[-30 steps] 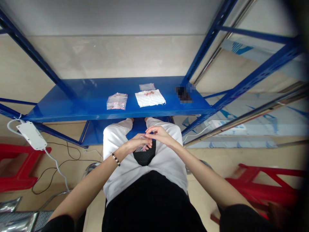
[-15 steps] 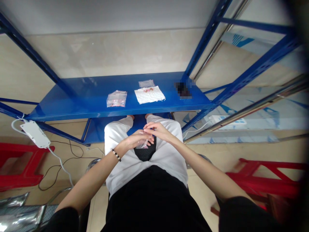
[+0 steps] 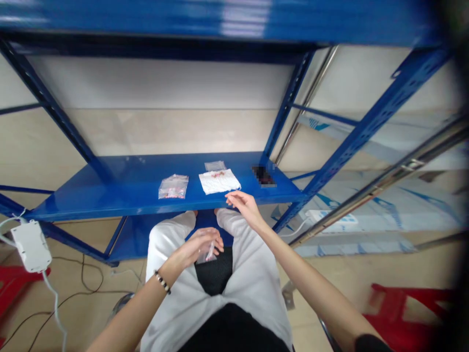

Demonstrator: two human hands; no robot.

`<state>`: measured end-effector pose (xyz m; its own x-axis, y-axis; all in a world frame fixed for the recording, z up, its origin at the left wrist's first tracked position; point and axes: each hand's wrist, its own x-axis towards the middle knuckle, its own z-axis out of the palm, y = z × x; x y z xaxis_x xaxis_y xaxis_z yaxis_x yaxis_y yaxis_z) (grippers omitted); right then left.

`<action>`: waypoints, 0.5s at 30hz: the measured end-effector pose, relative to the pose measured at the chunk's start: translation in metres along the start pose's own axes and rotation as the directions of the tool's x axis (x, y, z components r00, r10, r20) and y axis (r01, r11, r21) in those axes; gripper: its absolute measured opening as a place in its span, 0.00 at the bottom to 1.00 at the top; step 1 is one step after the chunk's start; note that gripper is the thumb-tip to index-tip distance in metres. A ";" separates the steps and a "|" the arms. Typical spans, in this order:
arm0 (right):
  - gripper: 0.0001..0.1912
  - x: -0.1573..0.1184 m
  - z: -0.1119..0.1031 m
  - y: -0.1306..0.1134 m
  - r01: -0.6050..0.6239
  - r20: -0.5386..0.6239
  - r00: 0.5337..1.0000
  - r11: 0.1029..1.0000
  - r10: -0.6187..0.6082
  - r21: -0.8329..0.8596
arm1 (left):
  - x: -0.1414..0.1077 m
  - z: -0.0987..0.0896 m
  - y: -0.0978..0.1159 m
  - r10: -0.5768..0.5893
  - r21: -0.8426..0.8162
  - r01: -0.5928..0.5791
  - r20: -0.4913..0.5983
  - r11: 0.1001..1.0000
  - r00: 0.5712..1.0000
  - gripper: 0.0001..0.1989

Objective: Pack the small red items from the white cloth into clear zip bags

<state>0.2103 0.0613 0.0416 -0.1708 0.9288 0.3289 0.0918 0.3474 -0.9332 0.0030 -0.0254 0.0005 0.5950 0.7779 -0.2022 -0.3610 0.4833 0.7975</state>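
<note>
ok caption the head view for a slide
Left hand holds a small clear bag; right hand hovers near the white sheet on the blue shelf.

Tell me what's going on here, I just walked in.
A person's left hand holds a small clear bag over the lap. The right hand is by the blue shelf's front edge, near a white cloth with pinkish bits; I can't tell whether that hand holds anything. A second bag lies left of the cloth.

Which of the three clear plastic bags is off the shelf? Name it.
The held bag, in the left hand; the other two lie on the shelf: the bag of pink pieces left of the white cloth and the flat bag behind it.
</note>
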 end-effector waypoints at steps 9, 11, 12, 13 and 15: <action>0.05 0.147 -0.025 0.046 0.072 0.011 0.997 0.813 -0.080 -0.578 | 0.016 -0.022 -0.009 0.104 -0.143 -0.133 -0.197 0.981 0.975 0.12; 0.03 0.156 -0.020 0.059 0.078 0.030 0.997 0.788 -0.075 -0.610 | 0.017 -0.021 -0.009 0.116 -0.128 -0.144 -0.202 0.981 0.973 0.12; 0.03 0.157 -0.017 0.063 0.087 0.043 0.996 0.776 -0.077 -0.625 | 0.018 -0.020 -0.008 0.123 -0.115 -0.148 -0.200 0.982 0.972 0.12; 0.03 0.159 -0.014 0.067 0.097 0.054 0.995 0.762 -0.082 -0.640 | 0.018 -0.019 -0.008 0.129 -0.101 -0.151 -0.197 0.983 0.972 0.12; 0.04 0.160 -0.008 0.071 0.112 0.060 0.994 0.736 -0.096 -0.668 | 0.020 -0.017 -0.006 0.135 -0.088 -0.154 -0.192 0.984 0.972 0.12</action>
<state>0.1978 0.2352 0.0294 -0.2376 0.8816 0.4077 0.7034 0.4457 -0.5537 0.0047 -0.0058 -0.0181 0.3922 0.8983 -0.1979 -0.5097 0.3913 0.7662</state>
